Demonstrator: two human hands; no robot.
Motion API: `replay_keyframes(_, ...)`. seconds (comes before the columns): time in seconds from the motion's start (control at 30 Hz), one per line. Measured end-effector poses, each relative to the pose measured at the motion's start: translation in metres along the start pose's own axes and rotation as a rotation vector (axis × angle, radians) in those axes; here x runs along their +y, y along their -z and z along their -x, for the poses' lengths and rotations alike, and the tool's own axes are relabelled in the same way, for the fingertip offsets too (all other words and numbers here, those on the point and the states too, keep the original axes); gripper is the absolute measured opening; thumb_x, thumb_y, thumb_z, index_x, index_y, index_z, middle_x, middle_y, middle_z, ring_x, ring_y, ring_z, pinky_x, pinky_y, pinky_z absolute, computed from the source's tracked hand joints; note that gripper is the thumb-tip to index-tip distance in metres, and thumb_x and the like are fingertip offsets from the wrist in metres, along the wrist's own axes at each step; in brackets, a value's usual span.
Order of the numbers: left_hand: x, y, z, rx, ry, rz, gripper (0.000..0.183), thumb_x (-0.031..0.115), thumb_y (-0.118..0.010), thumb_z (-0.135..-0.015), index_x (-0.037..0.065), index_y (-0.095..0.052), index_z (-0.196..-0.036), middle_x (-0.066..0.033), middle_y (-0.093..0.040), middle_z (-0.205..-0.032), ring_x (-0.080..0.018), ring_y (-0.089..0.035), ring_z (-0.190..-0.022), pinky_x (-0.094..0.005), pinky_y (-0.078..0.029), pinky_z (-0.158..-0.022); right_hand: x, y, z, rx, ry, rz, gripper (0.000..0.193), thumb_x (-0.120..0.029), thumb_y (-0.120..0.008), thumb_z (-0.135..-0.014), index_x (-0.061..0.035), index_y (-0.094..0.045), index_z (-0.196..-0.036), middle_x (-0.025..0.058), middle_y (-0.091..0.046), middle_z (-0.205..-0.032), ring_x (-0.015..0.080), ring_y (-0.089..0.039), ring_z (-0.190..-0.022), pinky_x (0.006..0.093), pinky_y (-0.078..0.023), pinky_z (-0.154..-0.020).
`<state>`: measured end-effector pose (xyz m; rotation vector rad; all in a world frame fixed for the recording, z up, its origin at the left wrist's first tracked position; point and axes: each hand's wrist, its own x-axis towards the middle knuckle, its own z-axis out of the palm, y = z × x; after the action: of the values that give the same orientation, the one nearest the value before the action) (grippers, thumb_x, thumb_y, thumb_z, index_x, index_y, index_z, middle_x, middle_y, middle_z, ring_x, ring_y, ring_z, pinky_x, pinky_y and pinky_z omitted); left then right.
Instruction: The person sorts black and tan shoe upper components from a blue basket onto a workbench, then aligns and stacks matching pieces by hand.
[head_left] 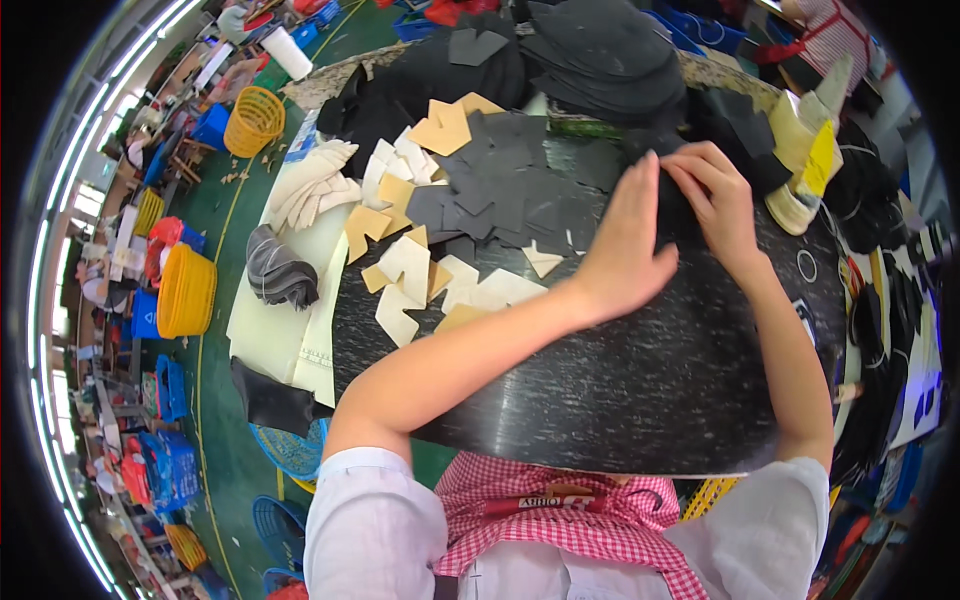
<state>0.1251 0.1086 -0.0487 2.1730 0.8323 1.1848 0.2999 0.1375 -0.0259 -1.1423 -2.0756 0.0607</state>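
Observation:
My left hand [628,245] lies flat over the dark table, its fingers stretched out together and the thumb apart. Beside it, my right hand [716,200] has bent fingers, with thumb and fingertips pinched on a black cut piece [680,222] between the hands. The piece's outline is hard to make out against the dark surface. Many flat black cut pieces [505,185] spread out left of my hands. Notched white pieces [405,262] and tan pieces [440,128] lie further left, some overlapping. A small white triangular piece [542,261] is near my left forearm.
Stacks of large black sheets [600,60] stand at the table's far side. White fanned pieces [315,185] and a grey bundle [282,268] lie at left. A pale container with a yellow label [805,175] stands at right. Yellow baskets [187,290] are beyond the table.

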Motion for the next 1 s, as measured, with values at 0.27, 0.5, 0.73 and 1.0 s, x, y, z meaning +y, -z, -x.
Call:
replay_keyframes(0.27, 0.003, 0.014, 0.014, -0.052, 0.018, 0.001, 0.088, 0.004, -0.063, -0.075, -0.001, -0.01, -0.144, -0.024, -0.024, -0.143, -0.0379, -0.024, -0.135, -0.0404, -0.023, -0.111, -0.02, 0.007, 0.003, -0.068, -0.171, -0.283, 0.018, -0.007, -0.063, -0.083, 0.0022, -0.067, -0.098, 0.0077, -0.056, -0.106, 0.0185, -0.054, -0.092, 0.0293, -0.043, -0.082)
replay_keyframes(0.5, 0.002, 0.017, 0.006, -0.094, -0.11, -0.18, 0.085, 0.004, -0.065, -0.073, 0.0, -0.016, -0.143, -0.0248, -0.028, -0.137, -0.0403, -0.033, -0.127, -0.0427, -0.029, -0.107, -0.001, 0.017, -0.003, 0.262, -0.597, -0.638, 0.02, -0.011, -0.057, -0.09, 0.004, -0.065, -0.099, 0.0039, -0.06, -0.1, 0.0115, -0.055, -0.09, 0.0254, -0.042, -0.082)
replay_keyframes(0.73, -0.019, 0.084, 0.014, -0.229, -0.098, -0.283, 0.041, 0.015, -0.063, -0.078, 0.003, -0.055, -0.116, -0.015, -0.05, -0.121, -0.0325, -0.051, -0.109, -0.0404, -0.039, -0.096, -0.144, 0.031, 0.045, -0.747, -0.201, 0.304, 0.007, -0.013, -0.063, -0.079, -0.0065, -0.061, -0.081, 0.0101, -0.06, -0.087, 0.0257, -0.057, -0.072, 0.04, -0.046, -0.058)
replay_keyframes(1.0, -0.068, 0.174, 0.019, -0.265, 0.166, -0.473, 0.045, 0.012, -0.058, -0.076, 0.005, -0.056, -0.12, -0.014, -0.051, -0.11, -0.0293, -0.046, -0.113, -0.0402, -0.034, -0.099, -0.125, -0.026, 0.01, -0.251, 0.125, -0.184, 0.033, -0.011, -0.062, -0.081, 0.0027, -0.055, -0.11, 0.0149, -0.054, -0.117, 0.0343, -0.053, -0.103, 0.037, -0.046, -0.087)
